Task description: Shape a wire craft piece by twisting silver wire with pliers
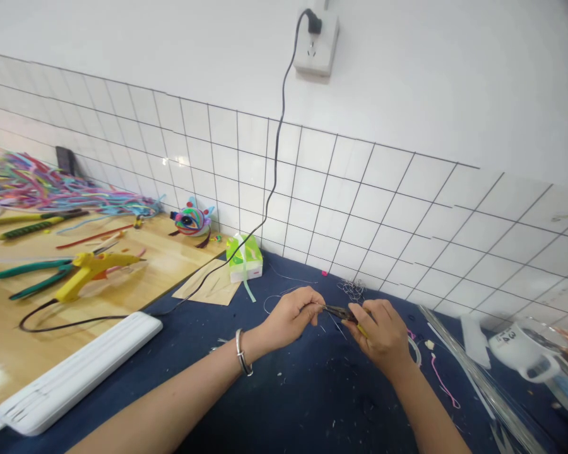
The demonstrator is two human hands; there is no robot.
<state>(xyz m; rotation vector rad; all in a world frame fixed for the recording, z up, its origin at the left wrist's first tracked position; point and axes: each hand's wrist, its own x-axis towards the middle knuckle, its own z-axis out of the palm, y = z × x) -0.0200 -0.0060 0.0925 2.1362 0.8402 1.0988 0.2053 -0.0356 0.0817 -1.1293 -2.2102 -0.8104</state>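
Observation:
My right hand (pixel 381 331) is wrapped round a pair of pliers (pixel 339 312) with dark jaws and a yellow grip. The jaws point left and reach the fingertips of my left hand (pixel 296 315). Those fingers pinch a thin wire (pixel 274 296), which loops out behind the hand toward the wall. More short lengths of wire stick out below the plier jaws. Whether the jaws are clamped on the wire is too small to tell. Behind the pliers, a tangle of wire (pixel 353 290) lies on the dark blue mat (pixel 312 391).
Left, a yellow glue gun (pixel 92 271), green-handled pliers (pixel 33 271) and colourful pipe cleaners (pixel 42 183) lie on wood. A white power strip (pixel 85 372) and a tissue pack (pixel 245 258) stand nearer. Right are a white mug (pixel 520 350) and straight wires (pixel 483 384). A black cord (pixel 277 151) hangs across.

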